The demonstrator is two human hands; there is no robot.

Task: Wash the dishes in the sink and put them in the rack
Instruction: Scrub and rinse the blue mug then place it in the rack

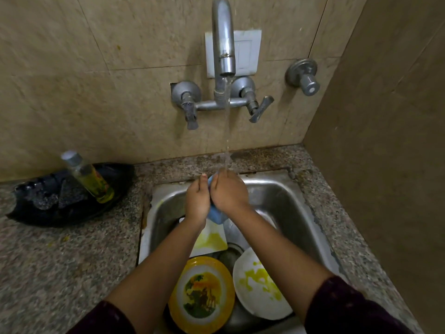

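Under the running stream from the tap [223, 42], my left hand [198, 198] and my right hand [229, 193] both grip a light blue dish [216, 216], mostly hidden between them, over the steel sink [289, 208]. In the sink lie a yellow-rimmed plate with an animal picture [201, 291], a white plate smeared yellow [258, 288] and a white square plate with a yellow stain [212, 238]. No rack is in view.
A black tray [65, 201] on the granite counter [60, 261] at the left holds a bottle of yellow liquid [89, 177] and scrubbers. Tap handles [190, 112] stick out from the tiled wall. A side wall stands close on the right.
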